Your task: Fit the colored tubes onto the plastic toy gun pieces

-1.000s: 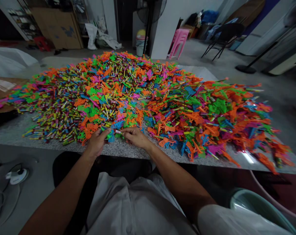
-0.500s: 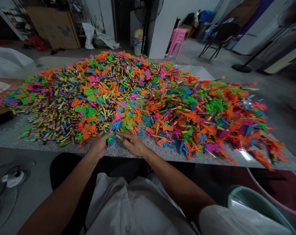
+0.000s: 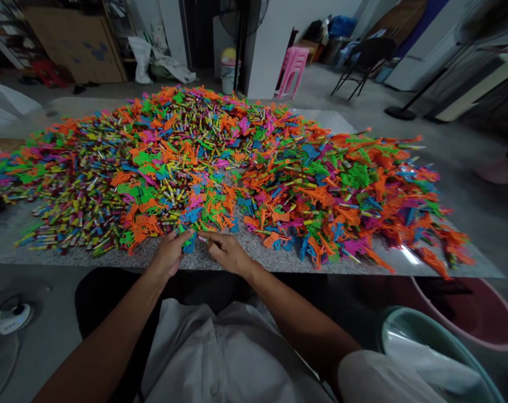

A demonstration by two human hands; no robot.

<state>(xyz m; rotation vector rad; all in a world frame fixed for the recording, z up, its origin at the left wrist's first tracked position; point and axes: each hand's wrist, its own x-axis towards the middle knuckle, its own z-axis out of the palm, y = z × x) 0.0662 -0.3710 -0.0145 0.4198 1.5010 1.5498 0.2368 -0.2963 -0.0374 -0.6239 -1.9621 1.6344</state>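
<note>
My left hand (image 3: 168, 254) is closed on a blue and green plastic piece, which looks like a small toy gun (image 3: 189, 245), just over the table's near edge. Close beside it, my right hand (image 3: 229, 253) has its fingers pinched around a short, light-coloured tube (image 3: 202, 239) with its index finger reaching toward the toy gun. Whether the two parts touch is too small to tell. Beyond my hands lies a heap of short multicoloured tubes (image 3: 83, 210), mixed with orange, green, pink and blue toy guns. To the right is a pile of toy guns (image 3: 321, 196), several with tubes in them.
The speckled grey tabletop (image 3: 254, 257) shows along its front edge. Below on the right stand a pink tub (image 3: 506, 336) and a green tub (image 3: 388, 324) holding clear plastic. Farther back are pink stools (image 3: 293, 70), a black chair (image 3: 369, 59) and a fan stand (image 3: 400, 112).
The whole view has shifted slightly, so the table appears a little farther left. Both hands stay close together with the toy gun and tube, and the right index finger remains stretched toward the gun.
</note>
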